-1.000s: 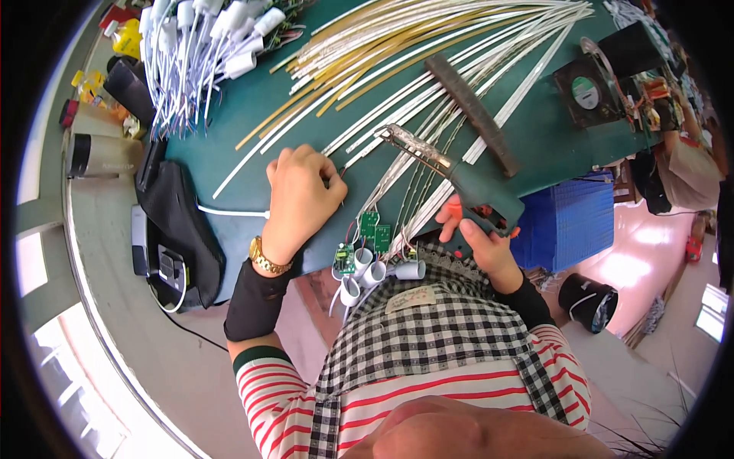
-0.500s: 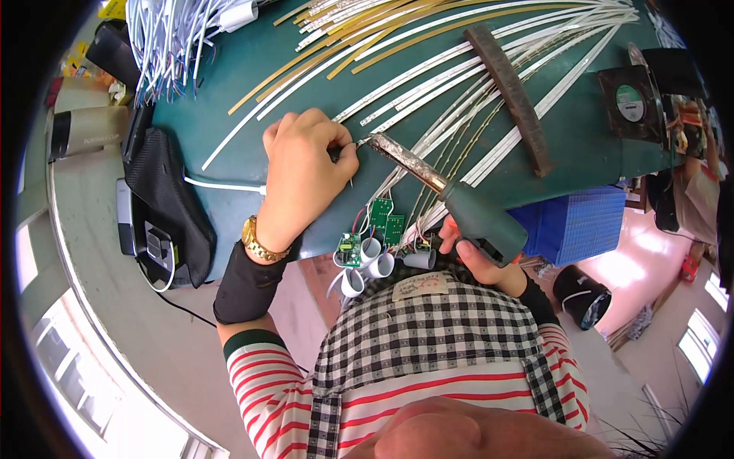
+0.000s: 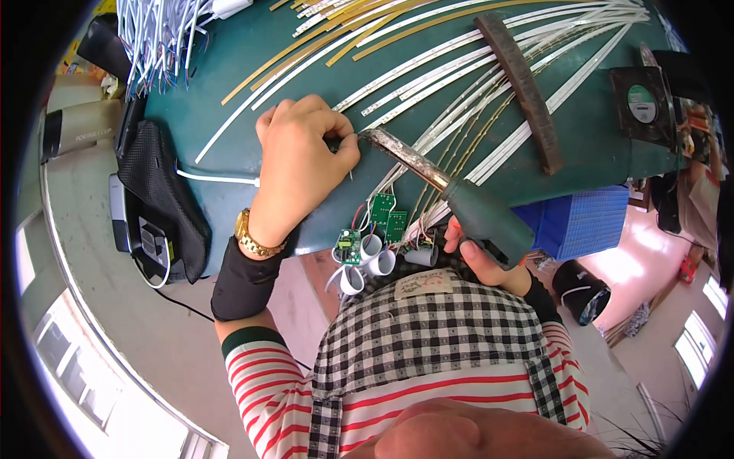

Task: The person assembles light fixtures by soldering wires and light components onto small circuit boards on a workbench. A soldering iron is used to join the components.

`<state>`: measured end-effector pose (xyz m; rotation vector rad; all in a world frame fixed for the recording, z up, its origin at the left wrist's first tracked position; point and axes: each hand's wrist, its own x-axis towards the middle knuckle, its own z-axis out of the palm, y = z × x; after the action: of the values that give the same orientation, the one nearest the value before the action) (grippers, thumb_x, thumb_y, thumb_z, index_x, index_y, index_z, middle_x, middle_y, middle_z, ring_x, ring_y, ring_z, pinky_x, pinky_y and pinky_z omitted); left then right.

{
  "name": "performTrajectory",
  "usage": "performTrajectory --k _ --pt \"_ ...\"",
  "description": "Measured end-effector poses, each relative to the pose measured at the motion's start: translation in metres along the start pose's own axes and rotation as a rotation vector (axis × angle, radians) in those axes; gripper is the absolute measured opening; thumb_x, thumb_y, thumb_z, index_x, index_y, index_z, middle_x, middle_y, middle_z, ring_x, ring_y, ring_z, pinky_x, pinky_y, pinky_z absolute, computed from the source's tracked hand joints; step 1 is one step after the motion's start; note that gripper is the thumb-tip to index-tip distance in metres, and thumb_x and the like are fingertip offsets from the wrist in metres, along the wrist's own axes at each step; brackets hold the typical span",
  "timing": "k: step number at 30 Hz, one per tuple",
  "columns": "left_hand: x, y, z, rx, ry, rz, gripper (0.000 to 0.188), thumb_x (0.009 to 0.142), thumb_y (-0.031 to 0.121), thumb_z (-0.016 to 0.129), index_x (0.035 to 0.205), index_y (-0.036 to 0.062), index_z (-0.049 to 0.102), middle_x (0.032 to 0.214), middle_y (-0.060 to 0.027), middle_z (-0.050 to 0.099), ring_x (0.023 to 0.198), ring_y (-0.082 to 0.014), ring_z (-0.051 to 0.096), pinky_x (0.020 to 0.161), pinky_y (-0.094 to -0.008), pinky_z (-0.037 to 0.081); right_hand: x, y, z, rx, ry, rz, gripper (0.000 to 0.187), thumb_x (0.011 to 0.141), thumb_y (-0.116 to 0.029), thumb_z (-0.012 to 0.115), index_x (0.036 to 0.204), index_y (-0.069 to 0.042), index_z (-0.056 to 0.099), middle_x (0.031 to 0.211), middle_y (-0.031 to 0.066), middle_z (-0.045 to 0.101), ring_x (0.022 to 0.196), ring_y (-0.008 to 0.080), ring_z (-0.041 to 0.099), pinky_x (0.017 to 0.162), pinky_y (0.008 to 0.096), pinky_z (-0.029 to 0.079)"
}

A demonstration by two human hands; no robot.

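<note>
My left hand (image 3: pixel 302 153) rests low over the green table, thumb and fingers pinched together on something small that they hide. A thin wire end pokes out below the fingertips. In my right hand (image 3: pixel 479 262) is a soldering iron (image 3: pixel 466 203) with a dark green handle, its worn metal barrel slanting up to the left. The iron's tip meets the spot just beside my left fingertips. A white cable (image 3: pixel 218 179) runs in under my left wrist. Between my hands, at the table's near edge, hang small green circuit boards (image 3: pixel 382 210) with wires and grey tube-shaped caps (image 3: pixel 380 262).
Many white and tan LED strips (image 3: pixel 397 83) fan across the table (image 3: pixel 229 69), with a rusty metal bar (image 3: pixel 520 88) lying over them. White cables (image 3: pixel 157 46) are bundled at the far left, near a black mesh pouch (image 3: pixel 164 199). A solder spool (image 3: pixel 644 103) stands right, above a blue bin (image 3: pixel 585 222).
The view has shifted slightly, moving the table things a little. Both hands keep nearly the same pose, and the iron's tip stays at the left fingertips.
</note>
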<state>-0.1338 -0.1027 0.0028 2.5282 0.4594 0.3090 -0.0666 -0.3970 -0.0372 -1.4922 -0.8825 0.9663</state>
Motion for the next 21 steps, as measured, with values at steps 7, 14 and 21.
performTrajectory --k 7,14,21 --pt "0.000 0.000 -0.001 -0.011 -0.008 -0.012 0.005 0.065 0.007 0.070 0.066 0.0088 0.066 0.073 -0.0009 0.057 0.077 -0.0227 0.053 0.087 -0.0384 0.036 0.008 -0.015 0.005 0.321 0.144 -0.043 0.036 0.090 -0.011 0.056 0.123 0.001 0.048 0.105 0.0146 0.057 0.075 0.0160 0.060 0.068 0.0296 0.051" --pt "0.001 0.000 0.000 -0.018 -0.023 -0.021 0.004 0.065 0.007 0.070 0.066 0.0090 0.066 0.072 -0.0011 0.057 0.076 -0.0231 0.053 0.088 -0.0394 0.036 0.008 -0.009 0.001 0.303 0.140 -0.050 0.039 0.091 -0.014 0.056 0.126 0.000 0.047 0.106 0.0155 0.057 0.076 0.0158 0.060 0.068 0.0284 0.050" --pt "0.000 0.001 -0.002 -0.015 -0.008 -0.016 0.004 0.066 0.008 0.070 0.066 0.0092 0.066 0.072 -0.0012 0.057 0.076 -0.0233 0.053 0.088 -0.0398 0.036 0.009 -0.003 0.001 0.314 0.142 -0.086 0.039 0.091 -0.015 0.056 0.126 -0.001 0.050 0.106 0.0174 0.059 0.072 0.0151 0.060 0.066 0.0280 0.049"
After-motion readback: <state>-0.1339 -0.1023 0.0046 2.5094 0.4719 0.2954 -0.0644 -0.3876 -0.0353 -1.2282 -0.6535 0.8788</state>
